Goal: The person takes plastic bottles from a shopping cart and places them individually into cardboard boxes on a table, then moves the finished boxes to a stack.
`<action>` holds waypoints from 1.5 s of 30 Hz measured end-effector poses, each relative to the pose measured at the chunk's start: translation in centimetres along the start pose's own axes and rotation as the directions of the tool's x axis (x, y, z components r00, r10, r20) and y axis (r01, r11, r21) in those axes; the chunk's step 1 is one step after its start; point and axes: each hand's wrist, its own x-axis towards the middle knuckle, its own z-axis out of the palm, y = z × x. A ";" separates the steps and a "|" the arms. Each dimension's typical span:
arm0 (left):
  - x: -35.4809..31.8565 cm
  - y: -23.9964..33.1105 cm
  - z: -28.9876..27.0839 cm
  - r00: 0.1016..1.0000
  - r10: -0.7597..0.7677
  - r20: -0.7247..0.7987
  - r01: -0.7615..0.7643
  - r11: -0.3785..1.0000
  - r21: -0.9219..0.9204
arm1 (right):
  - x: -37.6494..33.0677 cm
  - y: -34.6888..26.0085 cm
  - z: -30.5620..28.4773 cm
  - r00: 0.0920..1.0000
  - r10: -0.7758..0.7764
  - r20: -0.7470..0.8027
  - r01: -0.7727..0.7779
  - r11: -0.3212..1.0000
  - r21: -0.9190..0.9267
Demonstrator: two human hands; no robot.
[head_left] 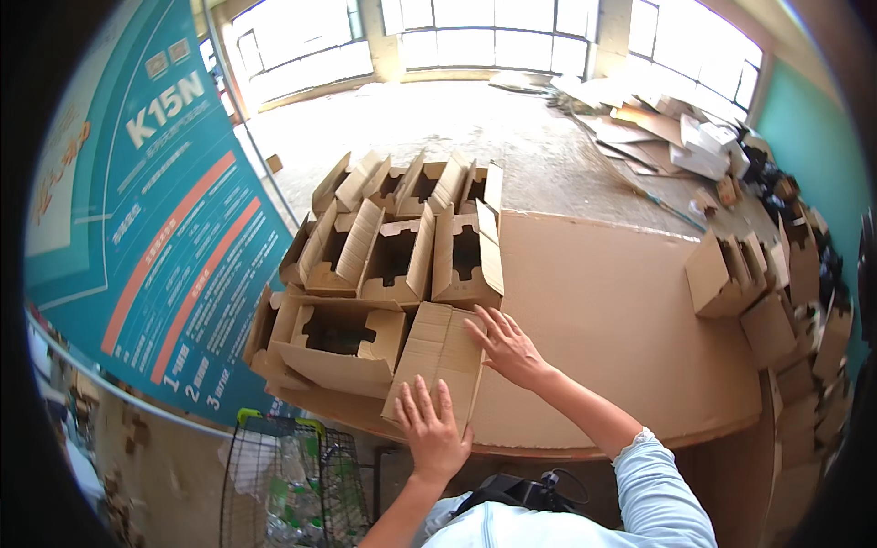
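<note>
Both hands are on a brown carton (437, 352) with its top flaps folded down, which sits by the near edge of the cardboard-covered worktop (621, 329), left of the middle. The left hand (433, 440) lies open over the carton's near end, fingers spread and pointing away from the body. The right hand (512, 349) is open too, its fingertips at the carton's right side toward the far end — neither hand is closed around anything.

Just left of that carton, toward the worktop's near left corner, stands an open box (340, 365) with a notched cardboard insert showing inside its mouth. Behind these two, packed close together up to the far left corner, are more open cartons (402, 251) with their flaps raised (the insides of several are too dark to make out). The right half of the worktop is bare out to its right edge. Past that edge more brown boxes (717, 283) are piled up along a green wall (818, 137).

A wire cart (245, 475) with green corners stands below the near left corner — clear plastic bottles (300, 493) lie in it. A tall teal banner (183, 237) rises beyond the left edge. On the floor past the far right corner is a heap of flattened cardboard (653, 132), with bright windows (493, 46) behind.
</note>
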 end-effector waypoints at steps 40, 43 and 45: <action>-4.2 5.8 -3.2 0.925 -0.361 0.122 0.352 0.932 0.090 | -31.5 42.5 -8.5 0.368 0.800 -0.473 -0.866 0.480 0.139; -4.7 6.7 -3.2 0.925 -0.370 0.083 0.372 0.928 -0.017 | -33.1 46.3 -8.2 0.307 0.897 -0.317 -0.909 0.375 0.183; -4.9 6.6 -3.6 0.953 -0.285 0.101 0.286 0.958 0.009 | -36.1 50.4 -6.2 0.390 0.875 -0.286 -0.890 0.438 0.125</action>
